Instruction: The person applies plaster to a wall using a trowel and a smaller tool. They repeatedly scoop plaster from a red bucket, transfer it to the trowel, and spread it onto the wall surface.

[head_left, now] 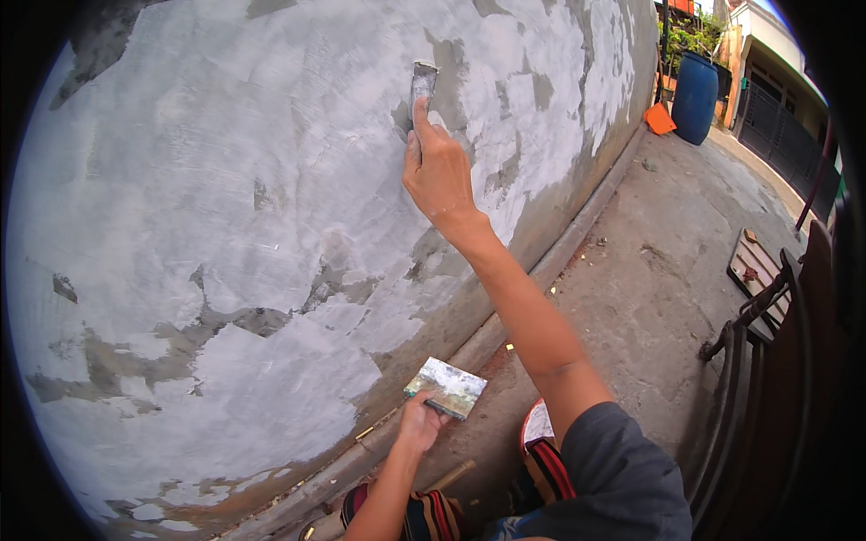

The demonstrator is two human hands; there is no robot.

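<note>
My right hand (439,171) is stretched up to the wall, closed on a small putty knife (423,83) with the index finger laid along its blade. The blade lies against the grey wall (244,162), which carries uneven patches of whitish filler with darker bare spots between them. Lower down, close to my knees, my left hand (421,424) grips a flat rectangular plate (446,388) smeared with white filler. Its thumb rests on the plate's near edge; the other fingers are mostly hidden beneath it.
Beside my leg is a red-rimmed bucket (536,426) with white stuff inside, partly hidden. A low concrete ledge (541,270) runs along the wall's foot. At right stand a dark bench (749,397) and a slatted panel (762,279); farther off are a blue barrel (695,99) and an orange object (659,119).
</note>
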